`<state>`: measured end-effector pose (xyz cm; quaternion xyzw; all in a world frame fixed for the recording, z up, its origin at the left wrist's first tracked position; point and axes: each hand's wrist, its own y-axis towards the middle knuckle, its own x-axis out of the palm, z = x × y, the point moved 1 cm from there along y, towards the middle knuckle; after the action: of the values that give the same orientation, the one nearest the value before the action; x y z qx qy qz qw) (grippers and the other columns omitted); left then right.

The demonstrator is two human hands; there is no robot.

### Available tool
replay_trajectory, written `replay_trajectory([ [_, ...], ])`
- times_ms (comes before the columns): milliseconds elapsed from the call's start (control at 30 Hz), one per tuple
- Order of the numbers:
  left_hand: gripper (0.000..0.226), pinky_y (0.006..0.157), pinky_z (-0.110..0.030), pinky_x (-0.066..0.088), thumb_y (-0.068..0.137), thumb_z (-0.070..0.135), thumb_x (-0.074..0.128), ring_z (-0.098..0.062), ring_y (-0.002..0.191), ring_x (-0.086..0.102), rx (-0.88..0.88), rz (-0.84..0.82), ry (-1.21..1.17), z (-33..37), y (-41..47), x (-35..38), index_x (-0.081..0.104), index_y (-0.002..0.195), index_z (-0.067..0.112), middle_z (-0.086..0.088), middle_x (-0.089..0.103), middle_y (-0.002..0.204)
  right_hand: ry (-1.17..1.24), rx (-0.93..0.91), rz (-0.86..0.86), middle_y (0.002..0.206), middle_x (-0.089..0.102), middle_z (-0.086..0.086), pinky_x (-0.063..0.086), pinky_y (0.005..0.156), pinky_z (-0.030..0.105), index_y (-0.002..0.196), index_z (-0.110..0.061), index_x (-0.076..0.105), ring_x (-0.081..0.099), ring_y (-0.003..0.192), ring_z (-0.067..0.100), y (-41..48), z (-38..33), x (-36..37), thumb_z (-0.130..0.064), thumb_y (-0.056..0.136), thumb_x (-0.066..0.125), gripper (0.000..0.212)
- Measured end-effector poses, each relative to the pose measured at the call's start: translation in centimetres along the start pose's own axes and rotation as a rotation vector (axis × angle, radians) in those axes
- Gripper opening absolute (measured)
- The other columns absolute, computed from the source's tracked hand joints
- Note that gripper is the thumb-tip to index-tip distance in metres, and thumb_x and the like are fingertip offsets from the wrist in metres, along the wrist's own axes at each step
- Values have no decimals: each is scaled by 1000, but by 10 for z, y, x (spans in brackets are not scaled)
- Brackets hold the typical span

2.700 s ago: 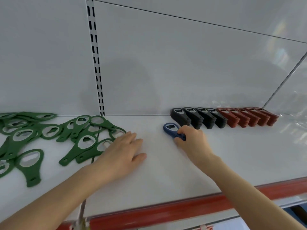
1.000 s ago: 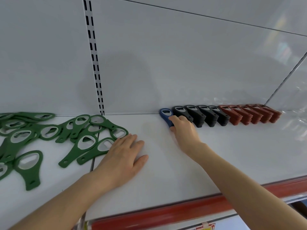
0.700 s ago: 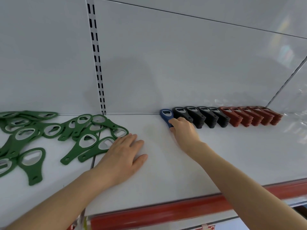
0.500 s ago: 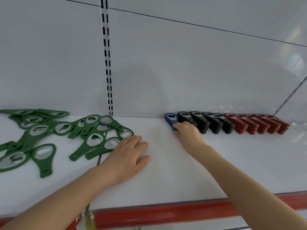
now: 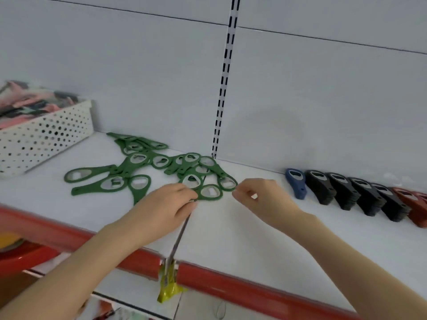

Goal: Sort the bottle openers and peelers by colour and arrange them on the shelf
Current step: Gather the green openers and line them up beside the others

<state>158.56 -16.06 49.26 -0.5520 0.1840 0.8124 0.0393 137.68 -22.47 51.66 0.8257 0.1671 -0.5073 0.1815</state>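
At the near edge of the green opener pile (image 5: 124, 166) on the shelf (image 5: 254, 239), the left grip (image 5: 166, 204) pinches one opener (image 5: 209, 192), whether the right grip (image 5: 261, 197) holds anything I cannot tell, and lifting could drag overlapping neighbours off the shelf.

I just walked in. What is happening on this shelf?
A person is sorting bottle openers by colour on a white shelf. The left hand pinches the nearest green opener at the edge of a loose green pile. The right hand, fingers curled, is at the same edge; whether it holds anything I cannot tell. To the right, one blue opener, then black openers, then red openers lean in a row. A white basket stands at far left.
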Motion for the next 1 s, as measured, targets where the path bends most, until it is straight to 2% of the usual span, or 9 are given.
replay_trajectory([
  [100, 65, 79, -27, 47, 82, 51, 21, -14, 94, 59, -82, 90, -3, -8, -24, -7, 65, 110, 13, 1, 64, 102, -179, 51, -88, 83, 57, 0, 40, 63, 31, 86, -14, 55, 54, 81, 24, 19, -22, 20, -58, 88, 42, 46],
  [167, 65, 78, -24, 44, 82, 50, 22, -16, 95, 60, -123, 114, 11, -14, -37, -10, 65, 112, 12, 0, 64, 105, -226, 59, -119, 95, 51, 0, 35, 69, 30, 101, -20, 53, 53, 93, 25, 27, -32, 31, -65, 84, 44, 48],
  [233, 65, 80, -23, 43, 81, 51, 23, -15, 97, 60, -154, 135, -2, -20, -44, -11, 64, 113, 12, 1, 64, 107, -237, 53, -173, 104, 45, 2, 35, 75, 31, 111, -25, 51, 51, 104, 26, 33, -36, 38, -63, 82, 49, 48],
  [400, 52, 75, -13, 42, 84, 45, 33, -7, 93, 56, -179, 187, -119, -33, -43, -18, 64, 113, 16, 5, 62, 104, -179, 84, -212, 99, 39, -1, 34, 75, 27, 110, -16, 49, 42, 91, 19, 38, -38, 34, -57, 78, 59, 53],
  [533, 28, 75, -6, 39, 94, 31, 48, 8, 91, 54, -172, 222, -283, -45, -32, -29, 62, 116, 19, 15, 61, 103, -39, 100, -179, 84, 49, -6, 36, 59, 21, 101, -19, 50, 46, 74, 11, 29, -44, 25, -48, 73, 70, 45],
  [633, 39, 78, -4, 43, 85, 45, 57, 14, 92, 56, -229, 135, -582, -47, -22, -41, 57, 118, 25, 22, 60, 101, 151, 21, -90, 91, 59, -8, 42, 70, 15, 97, -28, 55, 55, 84, 11, 23, -65, 16, -37, 69, 77, 38],
  [700, 48, 72, -15, 52, 77, 53, 61, -1, 84, 66, -272, -78, -871, -45, -15, -48, 57, 114, 22, 6, 69, 94, 218, -64, -86, 98, 59, -18, 40, 78, 7, 99, -36, 52, 54, 92, -1, 24, -88, 16, -34, 67, 79, 42],
  [800, 26, 59, -21, 53, 85, 17, 58, -17, 70, 69, -263, -203, -1103, -47, -12, -57, 58, 111, 11, -9, 72, 78, 290, -106, -104, 111, 58, -19, 40, 91, 10, 114, -32, 53, 52, 103, -6, 33, -108, 24, -32, 69, 78, 51],
  [1000, 24, 57, -25, 56, 88, -9, 49, -20, 76, 71, -487, -25, -1227, -93, -24, -67, 54, 106, 5, -10, 71, 88, 96, 248, -46, 120, 52, -10, 36, 91, 21, 133, -22, 43, 49, 114, 11, 50, -92, 52, -36, 78, 70, 63],
])
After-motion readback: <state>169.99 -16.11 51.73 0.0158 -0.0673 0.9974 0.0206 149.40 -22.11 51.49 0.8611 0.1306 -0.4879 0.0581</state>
